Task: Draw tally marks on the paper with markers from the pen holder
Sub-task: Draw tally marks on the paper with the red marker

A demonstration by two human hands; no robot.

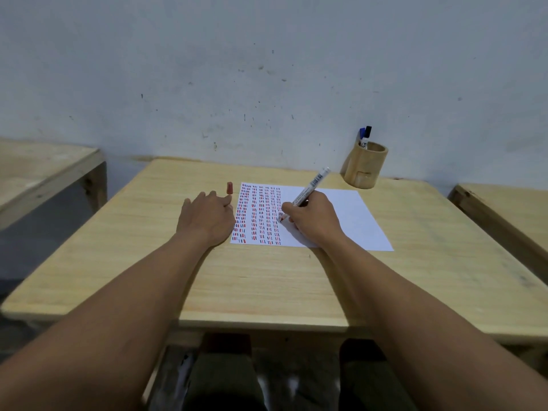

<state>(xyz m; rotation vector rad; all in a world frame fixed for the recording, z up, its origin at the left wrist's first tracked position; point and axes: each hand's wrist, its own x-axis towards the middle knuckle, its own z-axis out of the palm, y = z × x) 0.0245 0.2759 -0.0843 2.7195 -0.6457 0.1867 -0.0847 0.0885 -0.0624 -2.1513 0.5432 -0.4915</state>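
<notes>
A white sheet of paper (350,215) lies on the wooden table (267,280), its left half filled with columns of red, blue and black tally marks (261,215). My right hand (311,218) grips a white marker (311,186), its tip down on the paper at the marks' right edge. My left hand (207,218) rests flat, palm down, at the paper's left edge, holding nothing. A red marker cap (229,188) stands upright just beyond my left fingertips. At the back right, a wooden pen holder (366,166) contains a blue marker (362,134) and a black marker (367,136).
A marked grey wall (267,69) rises right behind the table. Another wooden table (38,170) stands to the left across a gap, and a third (510,209) close on the right. My knees (225,381) show below the near table edge.
</notes>
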